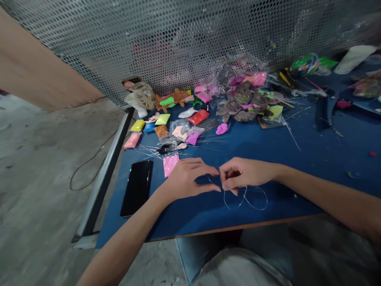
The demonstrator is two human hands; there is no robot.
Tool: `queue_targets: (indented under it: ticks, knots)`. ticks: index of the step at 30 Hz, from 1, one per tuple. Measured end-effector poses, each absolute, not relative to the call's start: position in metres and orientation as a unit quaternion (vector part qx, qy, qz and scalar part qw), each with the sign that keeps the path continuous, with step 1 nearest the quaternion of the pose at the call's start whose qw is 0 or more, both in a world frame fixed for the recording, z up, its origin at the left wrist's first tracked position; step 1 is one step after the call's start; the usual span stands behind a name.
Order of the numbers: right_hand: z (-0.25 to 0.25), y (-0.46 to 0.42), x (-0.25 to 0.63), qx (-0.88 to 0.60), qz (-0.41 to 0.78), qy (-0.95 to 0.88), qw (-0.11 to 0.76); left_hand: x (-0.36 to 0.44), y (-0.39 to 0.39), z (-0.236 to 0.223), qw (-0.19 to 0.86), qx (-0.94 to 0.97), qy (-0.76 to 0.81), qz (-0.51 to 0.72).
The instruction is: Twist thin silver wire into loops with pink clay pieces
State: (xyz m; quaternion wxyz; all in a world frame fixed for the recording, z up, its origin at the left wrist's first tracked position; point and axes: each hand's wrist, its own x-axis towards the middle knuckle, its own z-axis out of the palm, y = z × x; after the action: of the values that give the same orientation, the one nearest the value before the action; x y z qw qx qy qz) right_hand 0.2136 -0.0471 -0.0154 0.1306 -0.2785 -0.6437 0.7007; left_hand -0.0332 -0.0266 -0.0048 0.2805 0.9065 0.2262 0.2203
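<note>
My left hand (189,178) and my right hand (245,172) meet over the blue table (297,159) near its front edge. Both pinch a thin bent metal wire (247,198), whose loops curl on the table just below my right hand. My left fingers are pressed together on the wire's left end. My right fingers are curled around its other part.
A black phone (137,186) lies left of my left hand. Small bags of coloured clay (171,163), loose straight wires (175,143) and a brownish clay lump (245,104) fill the far side. A perforated metal screen (178,39) backs the table. Concrete floor with a cable (86,167) lies left.
</note>
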Motion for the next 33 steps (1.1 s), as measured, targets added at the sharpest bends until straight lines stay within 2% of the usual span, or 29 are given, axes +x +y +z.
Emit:
queue_targets:
  ticks: [5,9,19,27,33]
  knots:
    - [-0.023,-0.042,0.211,-0.365,0.657,-0.552,0.362,-0.026,-0.031,-0.005,0.521,0.728,0.378,0.236]
    - [-0.030,-0.039,0.210,-0.386,0.636,-0.496,0.448,-0.020,-0.031,-0.011,0.619,0.658,0.369,0.219]
    - [-0.031,-0.047,0.200,-0.383,0.631,-0.479,0.475,-0.019,-0.030,-0.012,0.615,0.637,0.393,0.248]
    - [-0.029,-0.048,0.199,-0.362,0.669,-0.438,0.479,-0.021,-0.029,-0.006,0.507,0.713,0.407,0.263]
    - [-0.028,-0.045,0.206,-0.395,0.624,-0.495,0.458,-0.027,-0.021,0.001,0.398,0.781,0.420,0.234]
